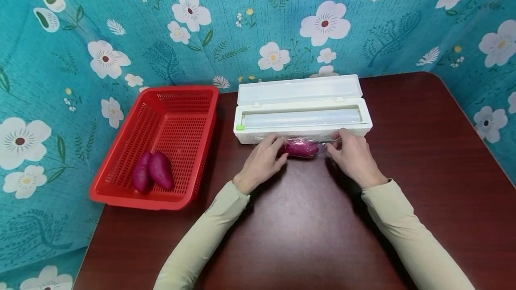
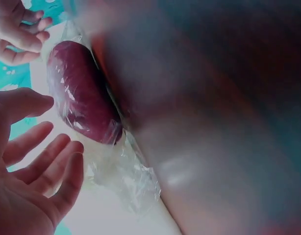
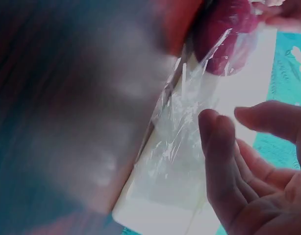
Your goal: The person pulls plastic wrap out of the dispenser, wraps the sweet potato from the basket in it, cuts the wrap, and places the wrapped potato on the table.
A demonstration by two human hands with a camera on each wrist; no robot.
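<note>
A purple sweet potato (image 1: 302, 148) lies under shiny cling film against the front of a white cling film dispenser (image 1: 243, 136). Loose, crumpled film (image 3: 172, 139) stretches past its ends along the dispenser's front. My left hand (image 1: 262, 160) is at the sweet potato's left end, fingers loosely bent and thumb apart from them in the left wrist view. Beyond the right end, my right hand (image 1: 354, 155) has its fingertips close to the film and dispenser. A gap shows between its thumb and forefinger in the right wrist view.
The dispenser's lid (image 1: 298, 91) stands raised at the back, with a film roll (image 1: 302, 118) inside and a green slider (image 1: 240, 127) at the left. Two more sweet potatoes (image 1: 161, 170) lie in a red basket (image 1: 203, 151) on the left. A floral curtain (image 1: 242, 26) hangs behind the table.
</note>
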